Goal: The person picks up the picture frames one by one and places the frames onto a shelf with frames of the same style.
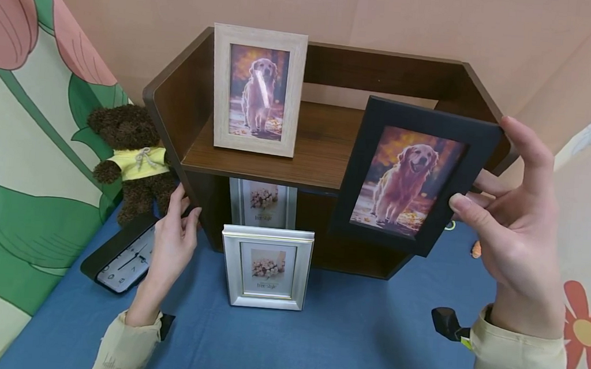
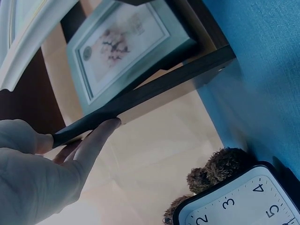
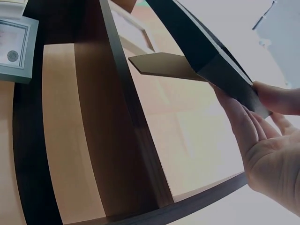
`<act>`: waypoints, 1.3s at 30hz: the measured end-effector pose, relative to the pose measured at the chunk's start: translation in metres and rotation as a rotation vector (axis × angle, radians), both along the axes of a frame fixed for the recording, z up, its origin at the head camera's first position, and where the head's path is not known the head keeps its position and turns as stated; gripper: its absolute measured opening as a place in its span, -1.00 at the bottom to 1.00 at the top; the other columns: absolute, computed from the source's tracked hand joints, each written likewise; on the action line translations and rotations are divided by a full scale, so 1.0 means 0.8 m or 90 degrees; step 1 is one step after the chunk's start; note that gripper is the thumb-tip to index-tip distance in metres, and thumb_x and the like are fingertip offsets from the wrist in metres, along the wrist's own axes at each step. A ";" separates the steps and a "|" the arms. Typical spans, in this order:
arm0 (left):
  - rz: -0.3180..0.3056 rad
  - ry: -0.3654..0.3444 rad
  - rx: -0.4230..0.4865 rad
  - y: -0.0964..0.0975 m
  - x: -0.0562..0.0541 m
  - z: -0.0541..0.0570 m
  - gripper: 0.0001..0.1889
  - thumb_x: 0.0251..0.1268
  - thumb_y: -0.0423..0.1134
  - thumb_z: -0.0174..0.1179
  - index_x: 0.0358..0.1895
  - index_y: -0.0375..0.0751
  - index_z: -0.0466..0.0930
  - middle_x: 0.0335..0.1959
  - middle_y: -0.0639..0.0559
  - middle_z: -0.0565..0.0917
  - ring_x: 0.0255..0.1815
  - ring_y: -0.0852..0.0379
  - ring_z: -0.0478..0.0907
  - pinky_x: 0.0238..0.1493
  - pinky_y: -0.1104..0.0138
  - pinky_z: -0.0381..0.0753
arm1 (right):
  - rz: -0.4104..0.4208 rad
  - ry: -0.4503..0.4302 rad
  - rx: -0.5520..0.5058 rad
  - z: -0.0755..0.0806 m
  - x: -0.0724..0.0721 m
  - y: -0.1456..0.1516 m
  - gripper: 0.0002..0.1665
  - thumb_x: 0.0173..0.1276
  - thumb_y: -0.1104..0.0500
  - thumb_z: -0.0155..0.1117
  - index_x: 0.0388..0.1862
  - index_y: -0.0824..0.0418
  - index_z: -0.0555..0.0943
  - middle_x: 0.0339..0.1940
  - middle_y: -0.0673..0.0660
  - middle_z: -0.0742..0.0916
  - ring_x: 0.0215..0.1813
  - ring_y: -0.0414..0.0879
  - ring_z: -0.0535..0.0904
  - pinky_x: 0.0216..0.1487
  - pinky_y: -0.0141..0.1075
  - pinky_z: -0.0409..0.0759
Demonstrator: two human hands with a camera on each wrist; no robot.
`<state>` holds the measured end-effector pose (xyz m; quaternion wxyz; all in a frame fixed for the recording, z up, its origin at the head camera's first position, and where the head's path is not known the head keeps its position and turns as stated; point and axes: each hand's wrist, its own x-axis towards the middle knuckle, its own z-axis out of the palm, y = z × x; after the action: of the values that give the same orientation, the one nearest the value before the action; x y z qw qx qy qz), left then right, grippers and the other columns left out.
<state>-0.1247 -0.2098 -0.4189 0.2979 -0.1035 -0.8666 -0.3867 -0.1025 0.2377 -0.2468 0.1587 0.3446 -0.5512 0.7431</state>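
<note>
My right hand (image 1: 520,243) holds a black picture frame (image 1: 410,179) by its right edge, thumb on the front and fingers behind. This frame, with a dog photo, is tilted in front of the right part of the brown wooden shelf (image 1: 324,152). Its stand (image 3: 164,65) sticks out at the back in the right wrist view. My left hand (image 1: 173,244) pinches the shelf's left side panel (image 2: 140,98), thumb inside and fingers outside. A whitish picture frame (image 1: 256,91) with a dog photo stands upright on the upper board, at the left.
A silver picture frame (image 1: 267,269) stands on the blue cloth (image 1: 347,327) before the shelf; another silver-grey frame (image 1: 262,205) is in the lower compartment. Left of the shelf are a brown teddy bear (image 1: 135,163) and a black-rimmed clock (image 1: 125,261). A wall rises behind.
</note>
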 end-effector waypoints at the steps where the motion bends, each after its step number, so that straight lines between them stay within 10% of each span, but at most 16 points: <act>1: 0.000 0.000 -0.001 0.000 0.000 0.000 -0.36 0.61 -0.58 0.09 0.65 -0.31 0.19 0.26 -0.60 0.59 -0.68 -0.07 0.59 -0.65 0.37 0.32 | 0.001 -0.002 -0.002 0.001 -0.001 -0.001 -0.02 0.23 0.79 0.06 0.61 0.28 0.27 0.66 0.29 0.12 0.20 0.21 0.72 0.05 -0.20 0.75; 39: 0.004 -0.007 0.008 0.001 0.001 0.000 -0.36 0.62 -0.58 0.08 0.66 -0.29 0.19 0.28 -0.59 0.59 -0.35 -0.39 0.77 -0.55 0.36 0.43 | -0.164 -0.084 0.032 0.038 -0.039 -0.050 -0.13 0.47 0.61 0.09 0.64 0.02 0.34 0.67 -0.01 0.26 0.35 0.21 0.57 0.06 -0.25 0.63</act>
<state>-0.1242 -0.2088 -0.4187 0.2953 -0.0967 -0.8662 -0.3914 -0.1341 0.1977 -0.2164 0.2077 0.2248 -0.6184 0.7238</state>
